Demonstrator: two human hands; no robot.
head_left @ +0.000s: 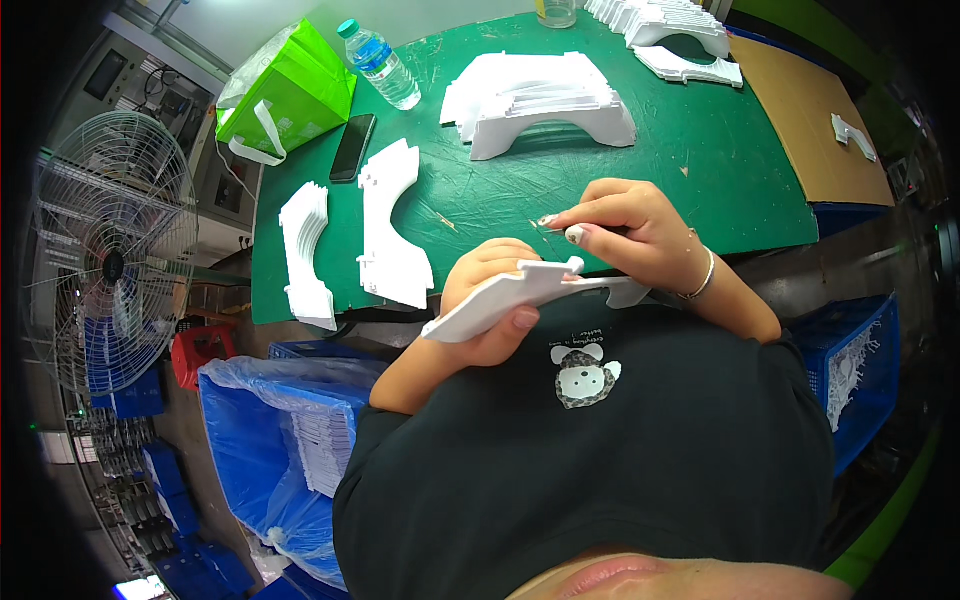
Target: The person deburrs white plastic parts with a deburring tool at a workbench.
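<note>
My left hand [480, 268] grips a white curved plastic part [505, 298], held tilted close to my body above the table's near edge. Its thumb presses on the near face, and the fingers wrap behind. To the right of that part, my right hand [635, 228] hovers over the table with its fingers drawn in and the index finger and thumb near each other. Whatever is between those fingertips is too small to make out. Thin slivers of scrap [447, 221] lie on the green table [700, 200].
White arched parts stand stacked [545, 100], with others [305, 250] [390, 230] at left. A phone [353, 148], water bottle [380, 65] and green bag [290, 90] sit at far left. Cardboard [800, 110] lies right. Blue bins [270, 430] [850, 370] flank me; a fan [115, 260] stands left.
</note>
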